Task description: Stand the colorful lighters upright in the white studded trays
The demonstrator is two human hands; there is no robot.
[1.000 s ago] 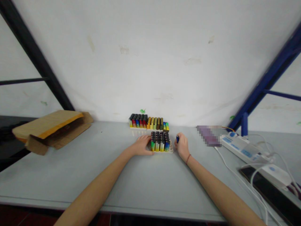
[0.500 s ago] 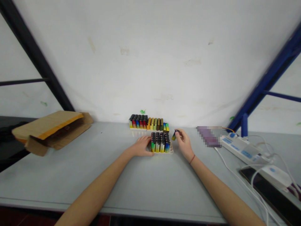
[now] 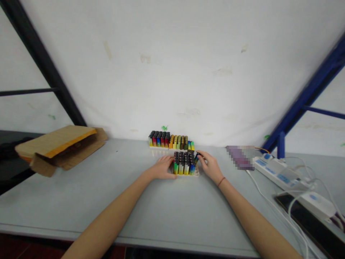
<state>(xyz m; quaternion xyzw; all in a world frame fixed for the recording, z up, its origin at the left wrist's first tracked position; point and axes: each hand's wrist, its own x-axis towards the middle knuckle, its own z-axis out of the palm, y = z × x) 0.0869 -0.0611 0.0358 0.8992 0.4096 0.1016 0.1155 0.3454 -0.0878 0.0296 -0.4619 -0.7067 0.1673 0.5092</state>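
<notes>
A white tray (image 3: 196, 173) holds rows of upright lighters (image 3: 184, 167) with black tops and green, white, yellow and blue bodies. My left hand (image 3: 163, 168) grips the tray's left side, thumb at the front corner and fingers toward the back. Pinched between the thumb and fingers of my right hand (image 3: 211, 166) is a dark blue lighter (image 3: 197, 158). It leans at the tray's right side, beside the standing lighters; whether its lower end touches the tray I cannot tell.
Behind the tray stand more dark-topped lighters (image 3: 159, 139), yellow-topped lighters (image 3: 178, 142) and a few blue-green ones (image 3: 191, 145). An open cardboard box (image 3: 61, 144) lies at left. A power strip (image 3: 283, 176), white cables and a dark phone (image 3: 309, 223) occupy the right.
My right hand has moved left with the lighter, bringing it from beside the tray to over its right end. My left hand keeps its place on the tray.
</notes>
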